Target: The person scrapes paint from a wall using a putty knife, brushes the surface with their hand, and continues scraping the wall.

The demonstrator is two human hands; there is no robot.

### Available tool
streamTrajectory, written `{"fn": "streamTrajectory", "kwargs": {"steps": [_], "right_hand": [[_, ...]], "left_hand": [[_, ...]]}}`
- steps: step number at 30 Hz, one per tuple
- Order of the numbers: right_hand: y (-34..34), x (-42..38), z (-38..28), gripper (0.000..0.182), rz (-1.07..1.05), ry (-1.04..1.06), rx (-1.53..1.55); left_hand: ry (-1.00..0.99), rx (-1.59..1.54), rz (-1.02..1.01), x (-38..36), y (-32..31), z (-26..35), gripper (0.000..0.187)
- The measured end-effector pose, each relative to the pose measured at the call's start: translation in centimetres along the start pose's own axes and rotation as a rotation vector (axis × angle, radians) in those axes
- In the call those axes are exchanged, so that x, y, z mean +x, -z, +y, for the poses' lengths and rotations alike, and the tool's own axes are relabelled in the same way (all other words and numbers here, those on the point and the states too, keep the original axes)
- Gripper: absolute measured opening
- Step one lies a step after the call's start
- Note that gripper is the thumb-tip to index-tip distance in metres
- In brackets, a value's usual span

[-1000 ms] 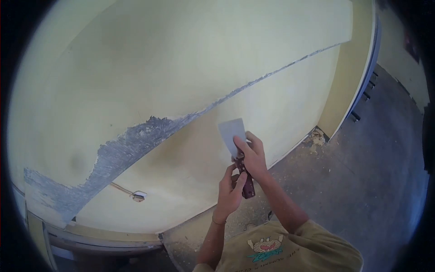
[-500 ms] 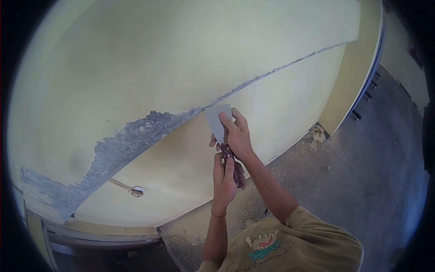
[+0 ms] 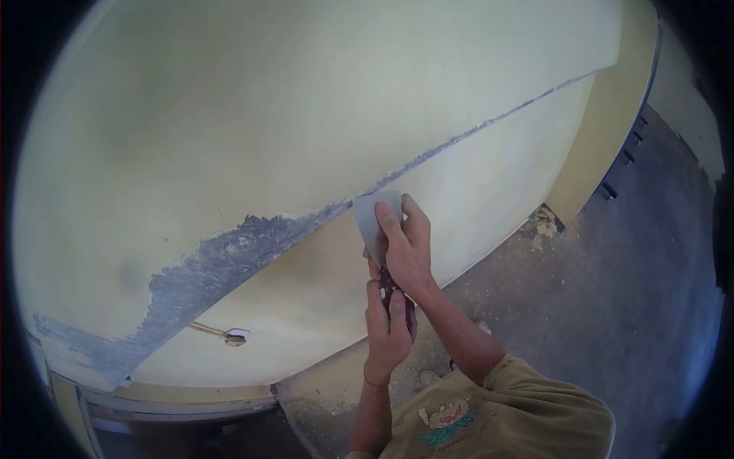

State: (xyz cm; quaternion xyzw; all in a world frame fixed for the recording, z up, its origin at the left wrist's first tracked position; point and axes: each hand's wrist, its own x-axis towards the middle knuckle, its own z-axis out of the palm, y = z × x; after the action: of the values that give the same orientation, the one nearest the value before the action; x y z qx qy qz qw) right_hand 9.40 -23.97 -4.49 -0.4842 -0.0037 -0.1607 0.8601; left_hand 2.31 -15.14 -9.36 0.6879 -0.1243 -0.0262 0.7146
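Note:
Both my hands are on a putty knife (image 3: 368, 226) with a wide, flat grey blade and a dark reddish handle. My left hand (image 3: 388, 329) is wrapped round the handle. Higher up, my right hand (image 3: 409, 249) grips the knife, its thumb lying flat on the blade and its other fingers partly hidden behind. The blade's top edge meets the grey, bared strip (image 3: 229, 256) that runs slantwise across the cream wall (image 3: 290, 115). This strip is broad and ragged at the left and thins out toward the upper right.
A white fitting (image 3: 235, 336) on a short pipe sticks out from the lower wall (image 3: 321, 306). Pale flakes (image 3: 544, 223) lie on the grey floor (image 3: 612, 283) by the wall's corner. Several dark pegs (image 3: 609, 190) jut out at the right. My shoe tip (image 3: 430, 376) shows below.
The view has shifted slightly. My right hand and the blade sit a little lower and further right in view, and the left hand is also lower. Both keep hold of the putty knife.

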Motion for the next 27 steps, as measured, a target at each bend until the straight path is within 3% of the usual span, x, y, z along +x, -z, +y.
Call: {"fn": "streamTrajectory", "kwargs": {"steps": [5, 7, 8, 10, 17, 19, 27], "right_hand": [[-0.4, 1.0, -0.7, 0.025, 0.035, 0.063, -0.065], [0.2, 1.4, -0.5, 0.025, 0.013, 0.067, -0.104], [0.5, 1.2, -0.5, 0.025, -0.010, 0.091, -0.135], [0.6, 0.4, -1.1, 0.025, -0.013, 0.046, -0.112], [0.8, 0.5, -1.2, 0.026, -0.042, -0.022, -0.151], [0.7, 0.6, -1.4, 0.026, -0.037, -0.015, -0.163], [0.1, 1.2, -1.9, 0.023, 0.000, 0.025, -0.256]], "left_hand": [[0.025, -0.020, 0.033, 1.1, -0.4, 0.8, 0.028], [-0.008, -0.026, -0.007, 1.1, -0.9, 0.1, 0.053], [0.004, -0.026, -0.002, 0.6, -1.2, 0.0, 0.053], [0.034, -0.077, 0.038, 0.2, -1.5, 0.0, 0.031], [0.010, -0.130, 0.031, 0.0, -2.0, -0.8, 0.024], [-0.021, -0.110, -0.018, 0.3, -1.7, -1.5, 0.056], [-0.043, -0.198, 0.014, 1.2, -2.4, -0.5, 0.058]]}}
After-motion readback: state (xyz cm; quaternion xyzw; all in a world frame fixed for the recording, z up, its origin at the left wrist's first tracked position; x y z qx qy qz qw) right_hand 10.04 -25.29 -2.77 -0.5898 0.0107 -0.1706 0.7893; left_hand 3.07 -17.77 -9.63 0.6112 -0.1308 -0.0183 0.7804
